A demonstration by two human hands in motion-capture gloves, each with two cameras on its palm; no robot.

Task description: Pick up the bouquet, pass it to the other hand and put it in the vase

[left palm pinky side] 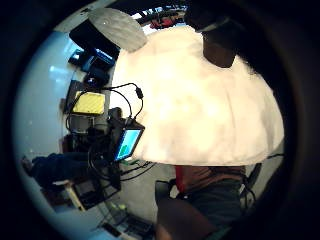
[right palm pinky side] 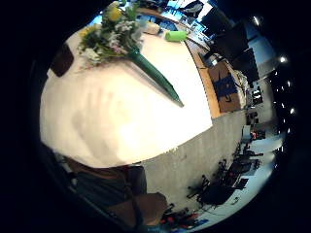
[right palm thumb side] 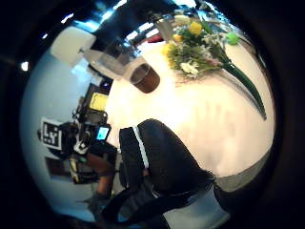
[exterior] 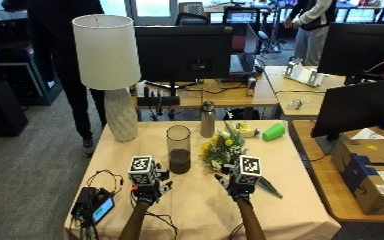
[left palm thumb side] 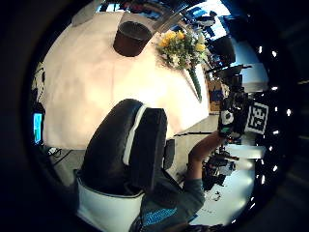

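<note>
We see the left hand (exterior: 147, 190) over the counter (exterior: 192, 210), its fingers too hidden to tell. The vase (exterior: 178, 149) stands upright beside the bouquet (exterior: 224, 151), which lies flat. The right hand (exterior: 239, 188) is near its stems, fingers hidden too.

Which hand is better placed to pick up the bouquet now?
Probably the right hand. It hovers by the stems of the bouquet lying on the table, while the left hand sits beyond the vase, farther from the flowers.
</note>
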